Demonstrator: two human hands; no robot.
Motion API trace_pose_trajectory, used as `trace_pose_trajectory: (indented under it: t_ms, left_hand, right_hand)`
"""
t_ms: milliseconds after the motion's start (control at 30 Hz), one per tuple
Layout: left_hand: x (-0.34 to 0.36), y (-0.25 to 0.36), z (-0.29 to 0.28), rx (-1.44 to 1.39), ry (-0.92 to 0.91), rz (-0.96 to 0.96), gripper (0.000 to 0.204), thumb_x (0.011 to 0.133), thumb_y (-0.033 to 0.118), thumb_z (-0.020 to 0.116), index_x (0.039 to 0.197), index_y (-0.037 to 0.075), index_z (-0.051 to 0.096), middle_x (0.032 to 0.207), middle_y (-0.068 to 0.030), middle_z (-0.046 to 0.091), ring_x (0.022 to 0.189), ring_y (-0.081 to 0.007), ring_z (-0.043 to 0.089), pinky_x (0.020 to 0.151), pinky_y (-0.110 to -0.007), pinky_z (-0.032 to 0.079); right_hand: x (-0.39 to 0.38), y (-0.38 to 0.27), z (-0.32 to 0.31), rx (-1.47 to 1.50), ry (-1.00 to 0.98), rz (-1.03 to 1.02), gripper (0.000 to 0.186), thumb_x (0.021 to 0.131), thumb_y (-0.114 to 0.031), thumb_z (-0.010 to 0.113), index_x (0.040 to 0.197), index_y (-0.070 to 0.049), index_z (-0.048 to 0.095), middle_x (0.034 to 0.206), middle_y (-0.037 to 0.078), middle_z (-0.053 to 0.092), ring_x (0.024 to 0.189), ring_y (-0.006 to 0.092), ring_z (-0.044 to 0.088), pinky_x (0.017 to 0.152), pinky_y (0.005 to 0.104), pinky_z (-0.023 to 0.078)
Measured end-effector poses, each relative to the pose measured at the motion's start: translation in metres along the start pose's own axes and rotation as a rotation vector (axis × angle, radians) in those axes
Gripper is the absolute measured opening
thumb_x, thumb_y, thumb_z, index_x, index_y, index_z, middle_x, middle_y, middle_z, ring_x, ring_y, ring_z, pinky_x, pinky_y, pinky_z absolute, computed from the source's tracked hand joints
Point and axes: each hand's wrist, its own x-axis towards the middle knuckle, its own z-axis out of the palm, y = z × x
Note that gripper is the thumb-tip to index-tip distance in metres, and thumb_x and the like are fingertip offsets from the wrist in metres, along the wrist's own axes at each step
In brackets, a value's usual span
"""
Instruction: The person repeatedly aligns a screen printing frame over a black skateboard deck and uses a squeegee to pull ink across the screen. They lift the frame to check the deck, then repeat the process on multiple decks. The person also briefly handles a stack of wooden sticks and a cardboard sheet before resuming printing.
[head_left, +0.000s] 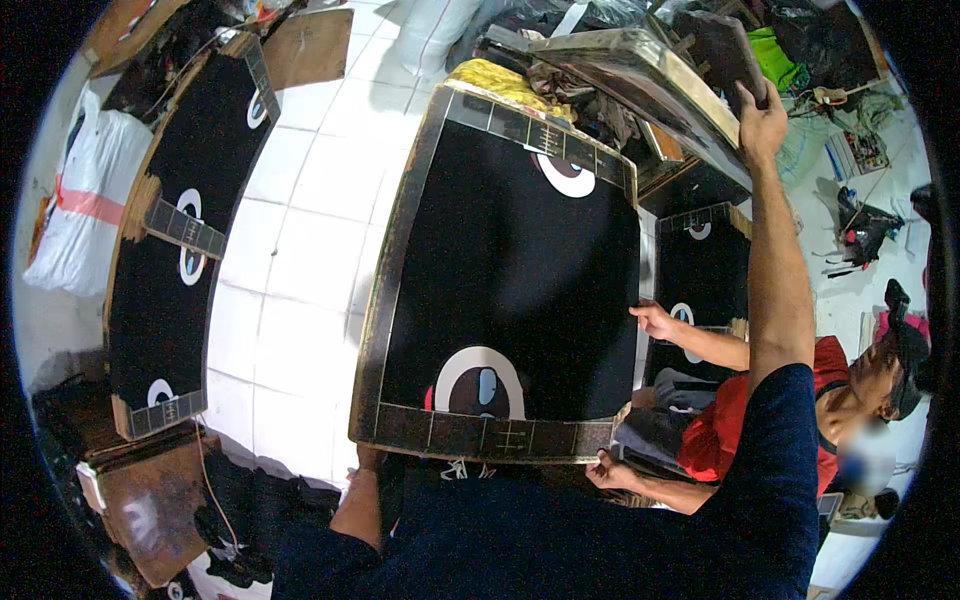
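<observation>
A large flat board (520,270) with black cloth on it, dark bands along its edges and printed eye shapes, lies in front of me. My left hand (368,460) is at its near left corner, with the fingers mostly hidden under the edge. Reaching far to the right, my right hand (765,122) is closed around the end of a dark flat piece with a grey edge (745,55). Close beside that hand, a wood-edged frame (640,65) stands tilted. In the red shirt, a co-worker (760,420) touches the board's right side with one hand and its near right corner with the other.
To the left stands another long board (165,250) with black cloth and eye shapes; a similar one (700,270) is at right. White bags (90,200), a yellow cloth (500,80) and stacked brown panels (160,510) surround the white tiled floor (300,300).
</observation>
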Motion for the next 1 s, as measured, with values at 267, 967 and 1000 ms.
trace_pose_trajectory:
  t_ms: [267, 967, 1000]
  left_hand:
    - [-0.002, -0.036, -0.017, -0.483, 0.134, 0.043, 0.048, 0.096, 0.034, 0.071, 0.128, -0.003, 0.065, 0.112, -0.0081, 0.073, 0.102, -0.0249, 0.069, 0.087, -0.042, 0.056]
    - [-0.028, 0.059, -0.065, 0.091, 0.908, 0.161, 0.018, 0.094, 0.011, 0.069, 0.106, 0.001, 0.077, 0.100, -0.0174, 0.076, 0.095, -0.0354, 0.072, 0.085, -0.043, 0.056]
    - [-0.024, 0.076, -0.075, 0.211, 1.009, 0.325, 0.012, 0.091, 0.006, 0.071, 0.101, 0.002, 0.077, 0.093, -0.0162, 0.074, 0.088, -0.0345, 0.071, 0.080, -0.043, 0.056]
  right_hand:
    - [0.004, 0.012, 0.006, 0.039, 0.031, -0.041, 0.045, 0.089, -0.042, 0.078, 0.125, -0.017, 0.072, 0.098, 0.010, 0.078, 0.083, 0.0218, 0.073, 0.080, 0.0358, 0.054]
    - [0.011, 0.024, 0.007, 0.035, -0.020, -0.070, 0.038, 0.098, -0.029, 0.073, 0.129, -0.008, 0.070, 0.091, 0.006, 0.071, 0.060, 0.0104, 0.050, 0.063, 0.0324, 0.046]
    - [0.011, 0.023, 0.007, -0.007, 0.024, -0.089, 0.038, 0.098, -0.030, 0.073, 0.129, -0.009, 0.069, 0.088, 0.005, 0.070, 0.059, 0.0104, 0.049, 0.062, 0.0331, 0.045]
